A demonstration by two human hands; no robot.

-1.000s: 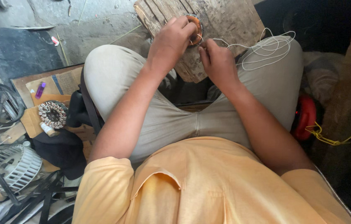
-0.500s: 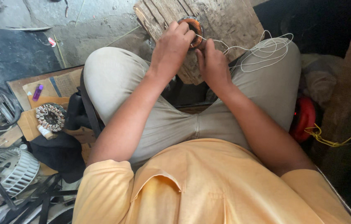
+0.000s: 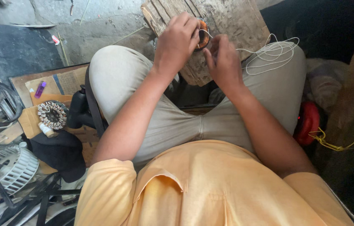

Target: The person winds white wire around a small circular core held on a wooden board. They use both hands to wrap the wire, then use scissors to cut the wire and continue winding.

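A round copper-wound coil point(image 3: 203, 34) rests on a weathered wooden block point(image 3: 231, 21) between the person's knees. The left hand point(image 3: 177, 42) grips the coil, fingers curled over it. The right hand point(image 3: 223, 60), just beside, pinches a thin white string point(image 3: 271, 54) that loops across the right thigh. A second wound coil point(image 3: 53, 114) lies on cardboard, well left.

At the top of the frame we see a weathered wooden block point(image 3: 231, 21) on the grey concrete floor point(image 3: 93, 19), with a copper-wound coil point(image 3: 203, 34) on it. At left, flat cardboard point(image 3: 66, 81) on the floor carries a purple lighter point(image 3: 40, 89), a round wound stator point(image 3: 52, 114) and a black cloth point(image 3: 60, 152). A white fan grille point(image 3: 12, 167) lies at lower left.
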